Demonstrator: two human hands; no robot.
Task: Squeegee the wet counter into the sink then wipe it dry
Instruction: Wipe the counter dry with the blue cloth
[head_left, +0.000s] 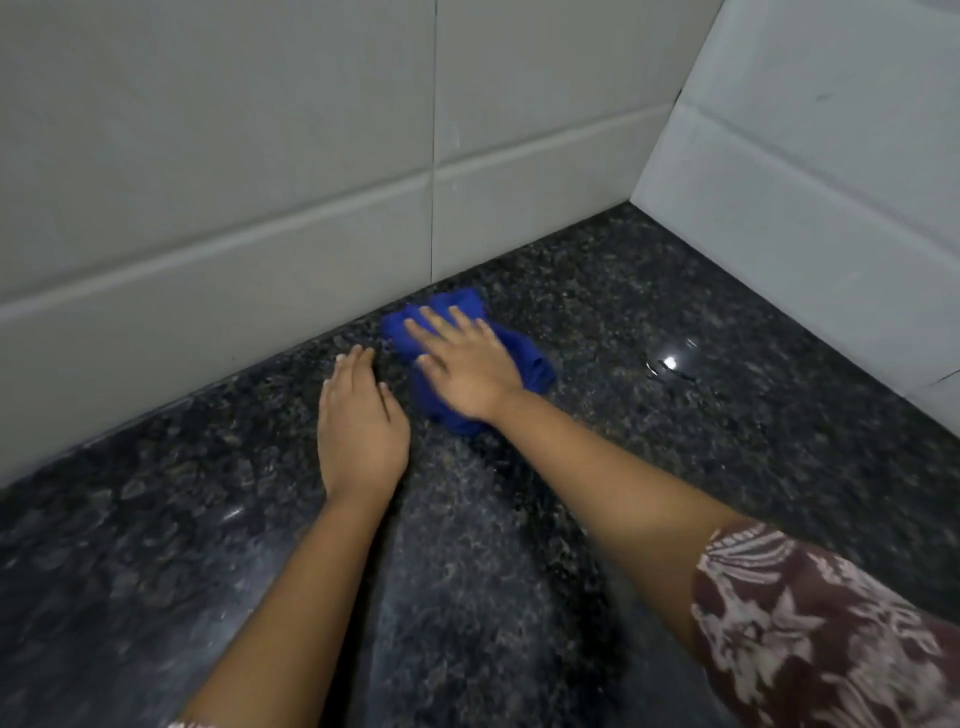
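Note:
A crumpled blue cloth (527, 358) lies on the dark speckled granite counter (701, 441), close to the back wall. My right hand (465, 366) presses flat on top of the cloth, fingers spread and pointing toward the wall. My left hand (361, 428) rests flat on the bare counter just left of the cloth, fingers together, holding nothing. A small patch of water (670, 364) glints on the counter to the right of the cloth. No squeegee and no sink are in view.
White tiled wall (260, 182) runs along the back of the counter and meets a second tiled wall (831, 197) at the right, forming a corner. A patterned maroon sleeve (821, 634) covers my right upper arm.

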